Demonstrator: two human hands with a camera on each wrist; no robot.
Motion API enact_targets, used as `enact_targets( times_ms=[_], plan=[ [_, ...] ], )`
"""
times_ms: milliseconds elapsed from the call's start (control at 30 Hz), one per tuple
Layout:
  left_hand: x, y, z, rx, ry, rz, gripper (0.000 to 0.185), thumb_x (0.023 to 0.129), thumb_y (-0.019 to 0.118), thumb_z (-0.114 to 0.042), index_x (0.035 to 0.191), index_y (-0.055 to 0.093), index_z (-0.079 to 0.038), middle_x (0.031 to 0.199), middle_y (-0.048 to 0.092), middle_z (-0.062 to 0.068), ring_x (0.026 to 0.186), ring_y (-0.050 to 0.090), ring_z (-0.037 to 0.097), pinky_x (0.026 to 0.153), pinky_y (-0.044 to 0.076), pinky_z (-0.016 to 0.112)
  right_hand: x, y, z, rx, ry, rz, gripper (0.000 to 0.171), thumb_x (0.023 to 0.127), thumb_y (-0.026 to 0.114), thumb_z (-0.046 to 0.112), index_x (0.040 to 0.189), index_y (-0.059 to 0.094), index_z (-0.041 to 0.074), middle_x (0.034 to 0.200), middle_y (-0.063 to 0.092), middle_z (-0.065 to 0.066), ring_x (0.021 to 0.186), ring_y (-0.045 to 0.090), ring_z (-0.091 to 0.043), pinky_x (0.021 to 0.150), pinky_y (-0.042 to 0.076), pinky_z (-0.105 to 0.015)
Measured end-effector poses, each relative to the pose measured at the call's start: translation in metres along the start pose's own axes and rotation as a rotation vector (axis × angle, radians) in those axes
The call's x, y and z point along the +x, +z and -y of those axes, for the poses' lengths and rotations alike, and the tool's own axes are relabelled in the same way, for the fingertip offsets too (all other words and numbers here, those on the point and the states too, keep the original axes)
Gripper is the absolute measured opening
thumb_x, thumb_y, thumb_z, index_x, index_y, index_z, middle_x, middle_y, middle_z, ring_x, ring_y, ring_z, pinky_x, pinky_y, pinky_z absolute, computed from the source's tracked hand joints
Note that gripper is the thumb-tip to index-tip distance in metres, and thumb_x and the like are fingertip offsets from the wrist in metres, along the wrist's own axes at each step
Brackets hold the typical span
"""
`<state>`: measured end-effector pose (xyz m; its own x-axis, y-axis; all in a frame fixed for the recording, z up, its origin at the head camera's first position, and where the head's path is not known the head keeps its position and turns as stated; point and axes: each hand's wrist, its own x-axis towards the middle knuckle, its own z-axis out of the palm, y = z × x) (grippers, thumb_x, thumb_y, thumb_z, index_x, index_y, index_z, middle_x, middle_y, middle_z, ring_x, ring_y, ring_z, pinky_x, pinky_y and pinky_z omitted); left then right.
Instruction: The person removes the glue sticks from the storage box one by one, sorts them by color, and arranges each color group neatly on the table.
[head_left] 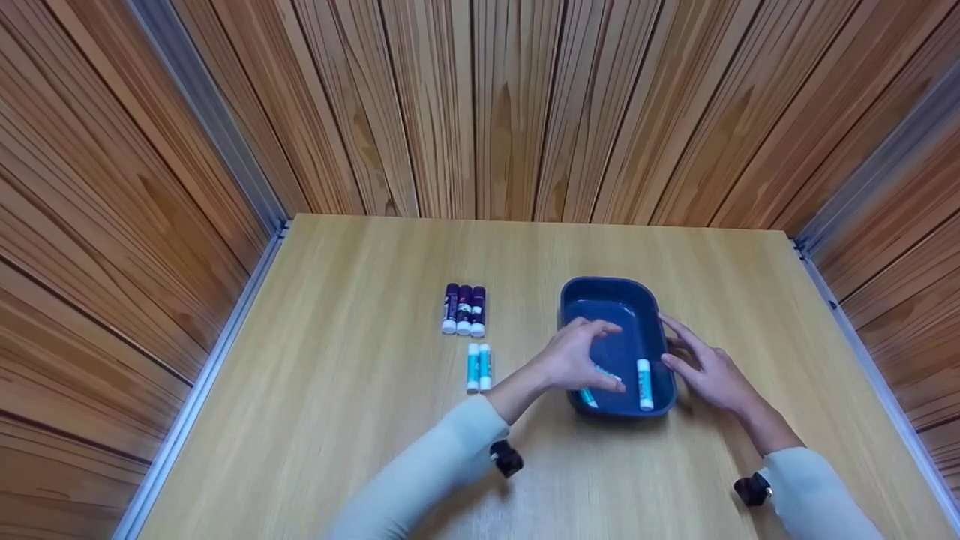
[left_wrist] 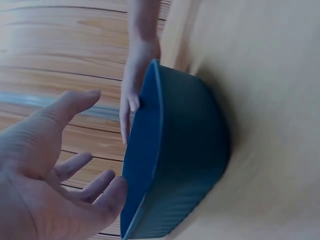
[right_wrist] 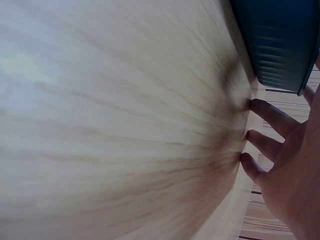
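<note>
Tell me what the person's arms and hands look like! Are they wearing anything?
Both arms wear long, pale mint-green sleeves: the left sleeve and the right sleeve. A small black camera sits at the left wrist, another black camera at the right. The left hand and right hand are bare, without gloves.

Both forearms, in pale sleeves, reach forward from the lower edge of the head view. The left hand [head_left: 579, 352] hovers palm down with fingers spread and loosely bent, holding nothing. The right hand [head_left: 709, 367] lies flatter, its fingers nearly straight and fanned forward, thumb out to the side.
</note>
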<state>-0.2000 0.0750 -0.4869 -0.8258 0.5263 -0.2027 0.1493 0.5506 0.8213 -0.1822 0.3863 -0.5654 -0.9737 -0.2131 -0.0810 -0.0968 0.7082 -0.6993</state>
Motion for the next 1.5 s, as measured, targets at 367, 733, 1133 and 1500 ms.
enact_targets(
  times_ms=[367,733,1133,1500],
  plan=[
    [0.032,0.020,-0.002,-0.206,-0.052,0.011,0.070,0.090,0.098,-0.028,0.153,0.067,-0.032,0.164,0.066,-0.001,0.157,0.059,0.023,0.128,0.054,0.050,-0.001,0.002,-0.005,0.001,-0.008,0.000,0.074,0.119,0.055,0.046,0.181,0.017,0.039,0.176,0.047,-0.028,0.160,0.047,-0.058,0.124,0.034,-0.086],
    [0.049,0.050,0.002,-0.246,-0.106,-0.057,0.064,0.091,0.097,-0.022,0.148,0.071,-0.033,0.158,0.071,-0.005,0.153,0.062,0.020,0.127,0.054,0.049,0.000,0.001,-0.002,0.001,-0.030,-0.011,0.072,0.119,0.058,0.037,0.181,0.022,0.032,0.171,0.051,-0.031,0.157,0.050,-0.060,0.122,0.033,-0.089],
    [0.059,0.065,0.007,-0.257,-0.159,-0.037,0.067,0.088,0.099,-0.021,0.148,0.072,-0.035,0.159,0.071,-0.006,0.155,0.058,0.020,0.133,0.048,0.051,0.002,0.002,-0.003,0.000,-0.041,-0.006,0.071,0.119,0.057,0.036,0.181,0.022,0.032,0.170,0.052,-0.032,0.156,0.050,-0.060,0.123,0.031,-0.089],
    [0.057,0.066,0.005,-0.081,-0.167,0.017,0.072,0.088,0.099,-0.031,0.152,0.068,-0.036,0.161,0.068,-0.009,0.156,0.053,0.019,0.137,0.041,0.052,0.003,-0.002,-0.002,-0.008,-0.050,0.000,0.072,0.119,0.058,0.034,0.181,0.022,0.033,0.170,0.052,-0.033,0.157,0.050,-0.061,0.122,0.031,-0.091]
  ],
)
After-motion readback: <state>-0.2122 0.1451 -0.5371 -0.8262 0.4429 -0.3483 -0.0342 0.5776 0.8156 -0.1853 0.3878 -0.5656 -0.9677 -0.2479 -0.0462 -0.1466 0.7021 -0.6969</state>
